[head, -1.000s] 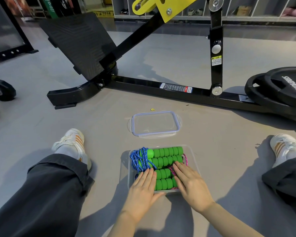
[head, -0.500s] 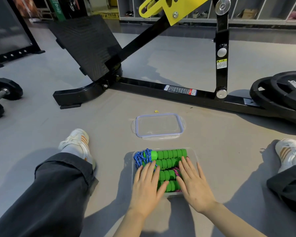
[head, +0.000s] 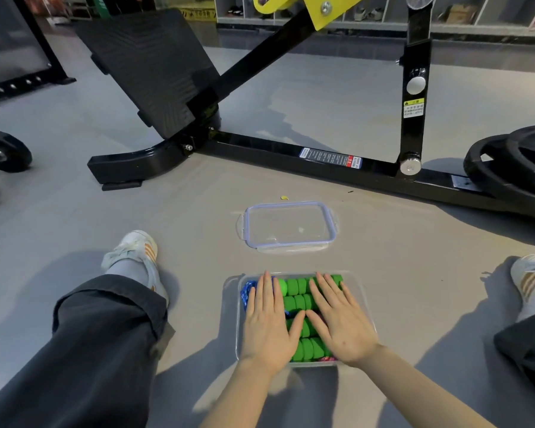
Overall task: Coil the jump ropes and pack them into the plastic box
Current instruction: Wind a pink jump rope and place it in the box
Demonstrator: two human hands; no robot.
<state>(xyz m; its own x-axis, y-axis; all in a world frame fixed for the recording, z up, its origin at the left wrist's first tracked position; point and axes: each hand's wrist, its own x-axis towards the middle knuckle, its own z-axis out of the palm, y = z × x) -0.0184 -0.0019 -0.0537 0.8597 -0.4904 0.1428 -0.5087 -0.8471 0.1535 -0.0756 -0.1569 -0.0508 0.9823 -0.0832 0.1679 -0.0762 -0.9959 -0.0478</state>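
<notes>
**Position.** Viewed from beside the seated person. The clear rectangular plastic box [head: 363, 301] sits on the grey gym floor [head: 173, 217], between the person's outstretched legs and close in front of them.

**Contents.** In the box lie the jump ropes [head: 300, 299], with ribbed green foam handles stacked in rows across it. A bundle of blue cord [head: 247, 293] shows at the left end. A trace of pink cord [head: 327, 360] shows at the near right corner. No rope is seen on the floor outside the box.

**Hands.** The left hand [head: 267, 327] and right hand [head: 342, 325] lie palm down on the contents, side by side, thumbs almost meeting. Neither grip is closed. The fingers are straight and flat, pressing on the handles and holding nothing.

**Lid.** The clear lid with the lilac sealing rim [head: 291, 225] lies flat on the floor just beyond the box, apart from it and untouched.

**Assessment.** Coiling and packing appear done. The present step looks like pressing the load level. What seems to be left is fitting the lid, if closure is wanted. The contents seem to stand near rim height, so the lid may not seat at once.
</notes>
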